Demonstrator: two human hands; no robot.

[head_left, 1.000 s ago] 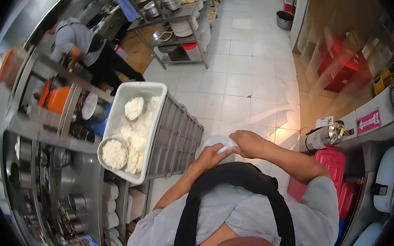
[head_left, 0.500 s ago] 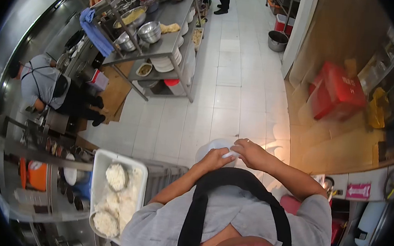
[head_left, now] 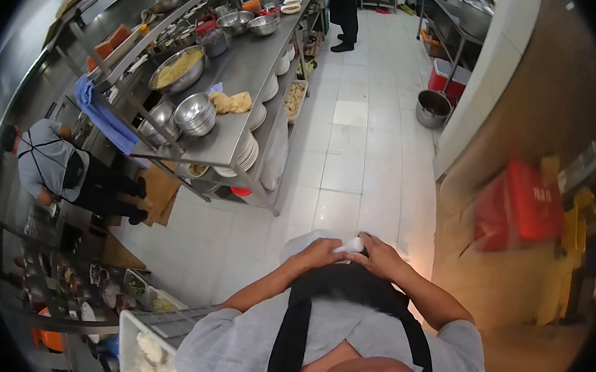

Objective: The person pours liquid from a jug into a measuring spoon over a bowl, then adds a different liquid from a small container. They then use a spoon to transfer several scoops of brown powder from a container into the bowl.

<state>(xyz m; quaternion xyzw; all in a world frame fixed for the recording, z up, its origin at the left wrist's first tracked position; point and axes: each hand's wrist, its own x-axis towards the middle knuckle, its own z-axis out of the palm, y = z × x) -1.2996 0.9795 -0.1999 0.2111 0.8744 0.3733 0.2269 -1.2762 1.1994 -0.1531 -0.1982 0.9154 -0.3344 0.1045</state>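
Both my hands are together at my waist, in front of the black apron (head_left: 346,286). A whitish translucent bag (head_left: 301,245) bulges out beyond my left hand (head_left: 321,252). My left fingers are closed round its gathered white neck (head_left: 350,246). On the other side my right hand (head_left: 378,256) pinches the same gathered part, with its thumb toward my left hand. The contents of the bag cannot be made out.
A steel table (head_left: 240,78) with bowls and stacked plates stands ahead left. One person (head_left: 54,162) bends at the left counter; another (head_left: 343,13) stands far ahead. A white tub (head_left: 136,344) is at lower left, a red box (head_left: 521,208) at right, a pot (head_left: 432,108) ahead right.
The view has shifted forward along the aisle, so the steel table looks nearer and the white tub has slid down. My hands have drawn closer together on the bag's neck.
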